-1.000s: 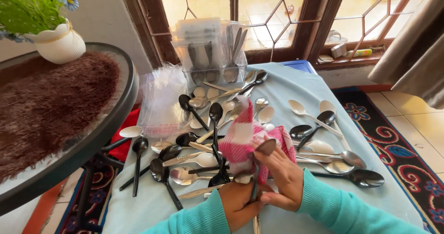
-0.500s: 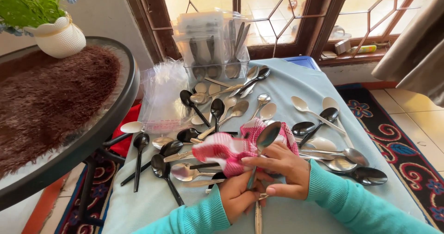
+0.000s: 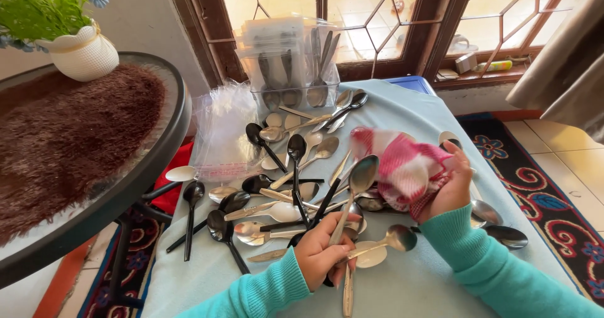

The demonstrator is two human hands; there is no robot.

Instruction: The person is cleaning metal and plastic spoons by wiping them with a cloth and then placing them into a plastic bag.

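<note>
My left hand point(image 3: 322, 250) grips the handle of a steel spoon point(image 3: 360, 178), its bowl raised and tilted up to the right. My right hand point(image 3: 452, 186) clutches a crumpled pink and white checked cloth point(image 3: 402, 166) just right of that spoon's bowl, a little apart from it. Both arms wear teal sleeves. Below the hands lies a pale blue tablecloth point(image 3: 402, 286). Several loose spoons, some steel and some black point(image 3: 296, 149), are scattered across it to the left and behind.
A clear plastic box point(image 3: 289, 72) with spoons stands at the back by the window. Clear plastic bags point(image 3: 221, 132) lie left of the pile. A round glass table with a brown rug point(image 3: 69, 135) and a white flower pot point(image 3: 80, 55) is on the left.
My right hand has pulled the cloth away to the right, off the spoon. My left hand still holds the spoon, now bare and tilted upward.
</note>
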